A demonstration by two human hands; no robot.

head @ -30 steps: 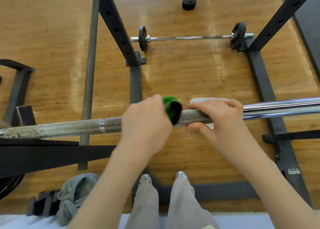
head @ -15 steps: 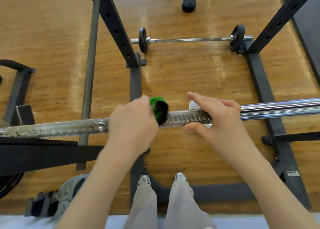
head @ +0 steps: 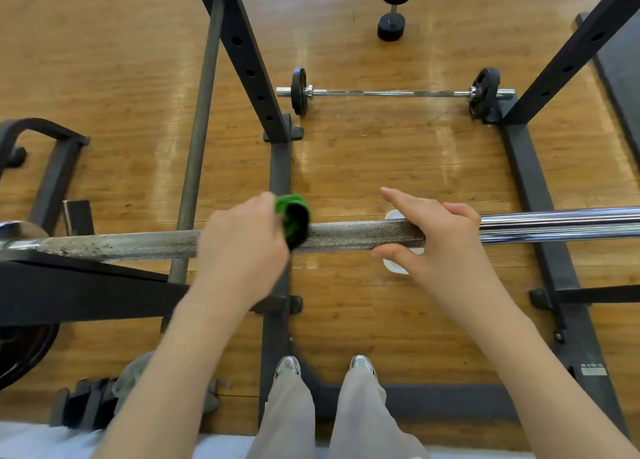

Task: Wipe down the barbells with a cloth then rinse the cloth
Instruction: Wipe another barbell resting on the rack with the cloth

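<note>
Hands on the long silver metal barbell (head: 353, 236)
The left hand (head: 239, 247) is squeezing a green cloth (head: 292, 216) round the bumpy, dirty bar; the right hand (head: 440, 240) is resting on it, fingers straight.

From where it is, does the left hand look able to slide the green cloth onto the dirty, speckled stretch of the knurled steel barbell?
Probably yes: the left hand grips the green cloth around the knurled steel barbell, with bare bar up to that stretch.
</note>
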